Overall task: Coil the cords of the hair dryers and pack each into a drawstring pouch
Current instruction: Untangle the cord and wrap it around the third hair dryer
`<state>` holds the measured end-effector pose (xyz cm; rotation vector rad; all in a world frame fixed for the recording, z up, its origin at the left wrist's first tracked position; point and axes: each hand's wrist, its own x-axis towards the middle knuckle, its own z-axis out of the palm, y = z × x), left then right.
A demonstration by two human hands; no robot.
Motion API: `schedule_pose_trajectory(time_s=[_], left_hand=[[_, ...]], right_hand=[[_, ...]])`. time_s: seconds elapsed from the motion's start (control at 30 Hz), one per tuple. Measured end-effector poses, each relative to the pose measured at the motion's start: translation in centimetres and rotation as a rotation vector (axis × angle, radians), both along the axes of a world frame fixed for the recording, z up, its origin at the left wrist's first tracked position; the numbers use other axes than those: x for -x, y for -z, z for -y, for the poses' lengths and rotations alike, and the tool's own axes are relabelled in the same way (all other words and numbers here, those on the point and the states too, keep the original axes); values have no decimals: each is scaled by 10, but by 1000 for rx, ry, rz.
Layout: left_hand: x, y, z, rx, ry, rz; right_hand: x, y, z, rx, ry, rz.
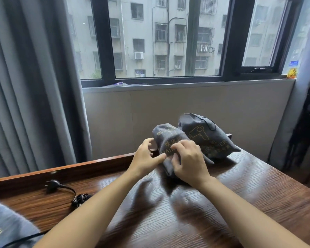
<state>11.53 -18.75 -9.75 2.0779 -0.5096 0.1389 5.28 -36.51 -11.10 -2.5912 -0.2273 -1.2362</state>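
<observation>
Cloth pouch (pixel 170 140) at frame centre looks soft, bulky; left hand (pixel 145 156) open, right hand (pixel 188 158) pinching its fabric; best held by the neck.

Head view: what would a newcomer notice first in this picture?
First, the two hands: the left hand and the right hand meet on a grey pouch at the far edge of the wooden table. A second pouch, with a hair dryer drawn on it, lies just behind it to the right. At the left, a black plug with its bundled cord lies loose on the table.
</observation>
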Motion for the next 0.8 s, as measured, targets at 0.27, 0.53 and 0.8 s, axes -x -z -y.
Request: schedule_pose_trajectory(time_s=[0.27, 0.53, 0.8], left_hand=[[71, -28, -126, -405, -83, 126], [172, -19, -311, -798, -343, 140], [206, -17, -435, -999, -647, -107]], right_hand=[[28, -20, -96, 137, -180, -426], [57, -7, -176, 296, -284, -581], [67, 1, -249, 312, -324, -580]])
